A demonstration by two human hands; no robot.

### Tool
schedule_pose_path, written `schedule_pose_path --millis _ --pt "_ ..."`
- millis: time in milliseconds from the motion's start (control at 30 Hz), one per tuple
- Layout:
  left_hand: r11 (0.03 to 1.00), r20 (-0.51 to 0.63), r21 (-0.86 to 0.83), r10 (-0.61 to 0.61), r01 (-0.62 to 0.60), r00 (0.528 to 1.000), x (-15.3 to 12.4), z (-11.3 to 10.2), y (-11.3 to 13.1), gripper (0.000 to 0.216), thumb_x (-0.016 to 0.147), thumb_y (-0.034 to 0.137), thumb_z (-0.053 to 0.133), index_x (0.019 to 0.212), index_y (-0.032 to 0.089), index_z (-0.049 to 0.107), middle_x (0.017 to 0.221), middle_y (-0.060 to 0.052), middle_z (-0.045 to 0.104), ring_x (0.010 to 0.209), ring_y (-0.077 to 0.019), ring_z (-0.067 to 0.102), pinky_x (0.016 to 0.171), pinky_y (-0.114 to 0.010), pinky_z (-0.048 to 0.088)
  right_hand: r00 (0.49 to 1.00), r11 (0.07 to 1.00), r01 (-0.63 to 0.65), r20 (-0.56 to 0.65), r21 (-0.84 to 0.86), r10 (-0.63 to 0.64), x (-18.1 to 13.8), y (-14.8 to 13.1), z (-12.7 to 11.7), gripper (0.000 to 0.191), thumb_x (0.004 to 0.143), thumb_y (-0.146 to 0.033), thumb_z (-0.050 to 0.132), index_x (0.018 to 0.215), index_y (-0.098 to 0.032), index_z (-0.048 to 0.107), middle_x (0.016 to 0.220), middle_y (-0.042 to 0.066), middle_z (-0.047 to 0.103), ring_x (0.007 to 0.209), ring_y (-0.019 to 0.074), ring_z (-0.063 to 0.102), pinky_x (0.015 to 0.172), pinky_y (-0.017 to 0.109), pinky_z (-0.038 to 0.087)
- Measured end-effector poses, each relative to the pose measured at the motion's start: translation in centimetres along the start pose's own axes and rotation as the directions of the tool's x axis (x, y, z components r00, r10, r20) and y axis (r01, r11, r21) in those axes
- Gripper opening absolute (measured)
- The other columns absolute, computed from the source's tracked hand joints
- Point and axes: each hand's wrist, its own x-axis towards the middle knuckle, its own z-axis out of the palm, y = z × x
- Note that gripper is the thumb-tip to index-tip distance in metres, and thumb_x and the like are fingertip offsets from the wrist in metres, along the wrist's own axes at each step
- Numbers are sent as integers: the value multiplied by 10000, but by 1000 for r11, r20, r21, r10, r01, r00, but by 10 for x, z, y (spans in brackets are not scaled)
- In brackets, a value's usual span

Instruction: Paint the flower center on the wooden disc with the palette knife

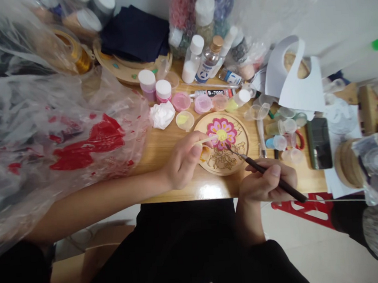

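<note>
A round wooden plaque lies on the table, bearing a carved flower coloured pink and magenta with a yellow centre. Below the flower, carved line work shows in bare wood. My left hand pinches a thin pale stick, its tip over the flower's yellow centre. In my right hand is a dark-handled tool with a slim metal neck, held like a pen. Its dark point is at the flower's lower edge. Whether that point is bristle or metal, I cannot tell.
Behind the plaque stand small paint pots, a crumpled tissue, a B-7000 glue tube and bottles. Plastic sheeting covers the left. A phone, small cups and a wood roll are at right.
</note>
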Motion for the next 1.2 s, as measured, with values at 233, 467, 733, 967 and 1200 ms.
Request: schedule_pose_path --millis 233,467,733,967,1200 --pt "1000 -15 12 -8 9 1000 -1 0 -3 525 1053 570 264 1002 182 615 945 -60 651 882 -189 634 787 -354 481 965 970 -242 -104 -6 240 5 -2 -3 332 902 -307 539 587 -216 486 415 -84 452 278 80 401 278 209 312" --pt "999 -6 2 -48 48 999 -2 -2 -2 553 1041 595 268 1014 190 643 913 -54 649 825 -189 613 754 -357 473 945 947 -321 -69 -18 319 3 -5 -4 371 913 -387 611 594 -208 551 399 -86 463 295 82 428 283 216 333" --pt "998 4 -19 -58 58 998 -1 -2 -2 589 1026 630 266 1047 190 657 919 -60 653 827 -198 602 756 -369 469 940 930 -342 -46 -135 339 4 -7 -4 366 929 -390 544 601 -227 531 386 -89 429 301 88 435 296 228 342" --pt "998 10 -12 -64 64 998 -1 -2 -2 603 1028 635 255 1035 180 651 920 -58 648 827 -190 598 762 -363 462 936 935 -350 -39 -58 349 3 -6 -4 350 915 -382 584 604 -223 567 391 -84 452 303 86 434 294 229 341" --pt "998 19 10 -57 57 998 0 -2 -1 610 1026 644 250 1027 176 642 929 -62 646 850 -194 602 792 -369 472 928 923 -372 -30 -97 371 3 -9 -3 371 914 -425 576 604 -224 549 416 -79 480 325 85 457 317 235 360"
